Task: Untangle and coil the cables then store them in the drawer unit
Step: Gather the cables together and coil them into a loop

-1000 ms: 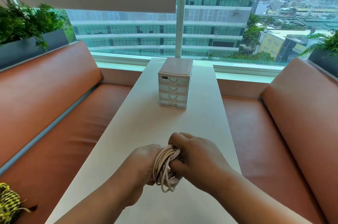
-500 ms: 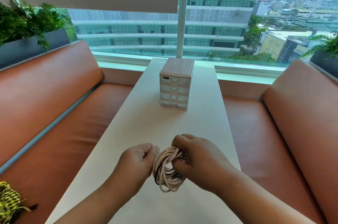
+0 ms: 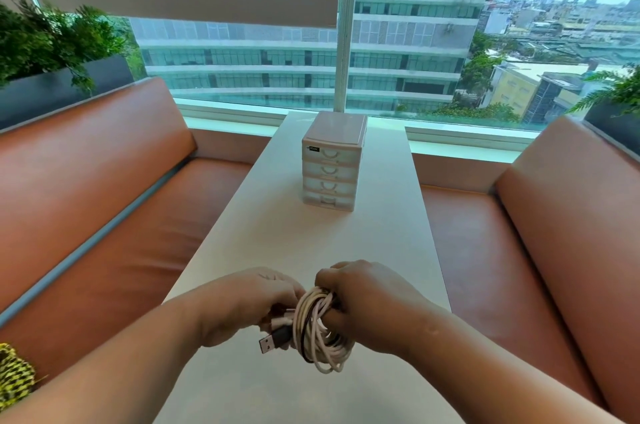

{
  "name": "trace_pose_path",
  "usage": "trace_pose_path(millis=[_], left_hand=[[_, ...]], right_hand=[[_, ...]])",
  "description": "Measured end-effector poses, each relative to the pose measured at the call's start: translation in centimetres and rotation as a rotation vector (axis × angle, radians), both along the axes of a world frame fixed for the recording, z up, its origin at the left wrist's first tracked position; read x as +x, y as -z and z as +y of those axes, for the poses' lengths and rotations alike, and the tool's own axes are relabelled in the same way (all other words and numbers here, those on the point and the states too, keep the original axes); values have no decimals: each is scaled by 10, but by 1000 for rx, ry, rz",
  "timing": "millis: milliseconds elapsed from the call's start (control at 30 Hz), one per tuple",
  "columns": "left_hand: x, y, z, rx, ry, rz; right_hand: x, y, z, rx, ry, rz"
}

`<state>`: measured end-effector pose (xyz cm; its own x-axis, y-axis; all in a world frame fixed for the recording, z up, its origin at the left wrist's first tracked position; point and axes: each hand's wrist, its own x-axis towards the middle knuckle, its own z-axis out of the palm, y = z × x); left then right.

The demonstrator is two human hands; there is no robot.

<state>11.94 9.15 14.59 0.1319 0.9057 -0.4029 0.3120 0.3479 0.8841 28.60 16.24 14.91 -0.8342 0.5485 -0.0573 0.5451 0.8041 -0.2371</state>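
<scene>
While the right hand (image 3: 367, 299) grips the cable coil (image 3: 322, 333), hanging long-axis downward over the near worktop (image 3: 311, 243), the left hand (image 3: 249, 302) pinches its ends, the black plug (image 3: 272, 342) pointing near-left.

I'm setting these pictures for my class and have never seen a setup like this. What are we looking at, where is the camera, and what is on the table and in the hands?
There is no machine here: a person works with two bare hands. Every picture comes from one wide-angle camera worn on the head, looking forward and down. The left hand and right hand together hold a bundle of cables, mostly white with one dark one, over the near end of a long pale table. The right hand's fingers curl round the loops; the left hand grips the loose ends, where a USB plug sticks out. Farther along stands a small drawer unit with four drawers that look shut. Brown benches flank the table, and a window beyond shows city buildings.
</scene>
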Motion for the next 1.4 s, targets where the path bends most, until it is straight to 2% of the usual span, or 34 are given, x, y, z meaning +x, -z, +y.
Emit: trace_pose_path(millis=[133, 200, 300, 467, 600, 733, 867, 1033, 1133, 1267, 1400], left_hand=[[9, 6, 10, -199, -111, -93], [23, 12, 11, -220, -51, 13], [40, 24, 5, -64, -153, 97], [39, 39, 2, 156, -341, 70], [38, 38, 6, 286, -461, 5], [36, 43, 8, 380, -556, 4], [28, 45, 7, 449, -601, 93], [12, 34, 6, 576, -531, 343], [7, 30, 1, 611, -468, 391], [6, 30, -3, 586, -364, 308], [15, 22, -5, 494, -306, -7]], right_hand=[[-5, -3, 1, 52, -28, -60], [-5, -2, 3, 83, -23, -110], [-1, 3, 4, 91, -4, -147], [2, 15, -2, 0, 96, -24], [-3, 19, -5, -18, 264, 62], [-7, 9, -7, -19, 362, -22], [-5, -2, -5, 76, 277, -131], [9, -10, 0, 100, 103, -3], [21, -8, 7, 134, 54, 68], [35, 11, 24, 246, -95, 176], [41, 24, 32, 243, -74, 261]])
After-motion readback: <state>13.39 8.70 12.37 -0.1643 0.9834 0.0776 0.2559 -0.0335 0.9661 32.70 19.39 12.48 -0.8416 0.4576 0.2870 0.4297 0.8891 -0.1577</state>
